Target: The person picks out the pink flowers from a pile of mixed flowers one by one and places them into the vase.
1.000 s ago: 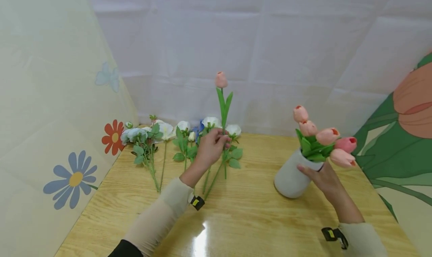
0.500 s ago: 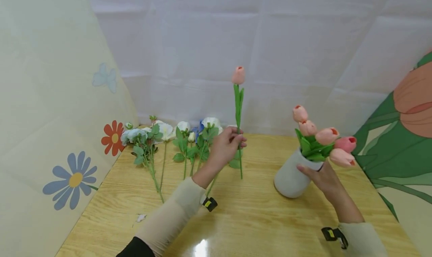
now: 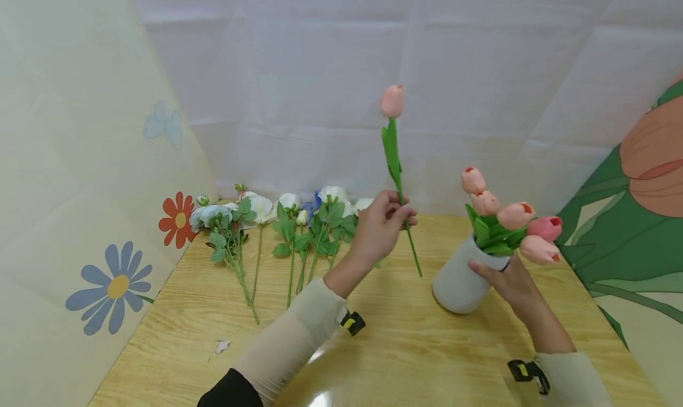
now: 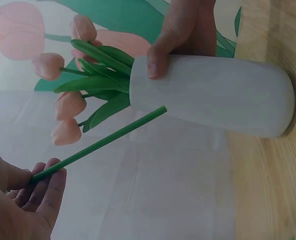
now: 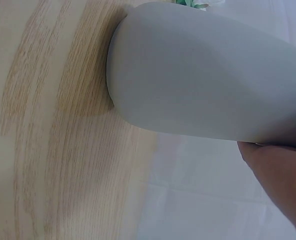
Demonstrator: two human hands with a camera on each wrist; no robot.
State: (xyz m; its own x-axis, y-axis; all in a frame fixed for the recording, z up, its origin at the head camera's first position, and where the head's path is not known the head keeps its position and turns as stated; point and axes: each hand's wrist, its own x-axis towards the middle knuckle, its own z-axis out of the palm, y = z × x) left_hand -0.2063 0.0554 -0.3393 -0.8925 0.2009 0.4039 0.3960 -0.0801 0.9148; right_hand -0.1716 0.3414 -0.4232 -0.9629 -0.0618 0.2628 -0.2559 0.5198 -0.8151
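In the head view my left hand (image 3: 381, 224) pinches a pink tulip (image 3: 392, 102) by its green stem, between thumb and fingers. The bloom points up, and the stem's lower end slants right towards the vase, above the table. My right hand (image 3: 514, 285) grips the white vase (image 3: 463, 279) near its rim, thumb on the near side. Several pink tulips (image 3: 516, 215) stand in that vase and lean right. In the left wrist view the held stem (image 4: 108, 140) ends close to the vase's mouth. The right wrist view shows the vase wall (image 5: 198, 75); most of the right hand is hidden there.
White flowers (image 3: 261, 207) and a pale blue flower bunch (image 3: 213, 214) with leafy stems lie along the back left of the wooden table (image 3: 405, 347). A small white scrap (image 3: 222, 346) lies at the front left. A white cloth backdrop (image 3: 299, 86) hangs behind.
My left hand has carried the pink tulip right towards the vase and raised it slightly, its stem now tilting so the lower end points right. The right hand and vase have stayed put.
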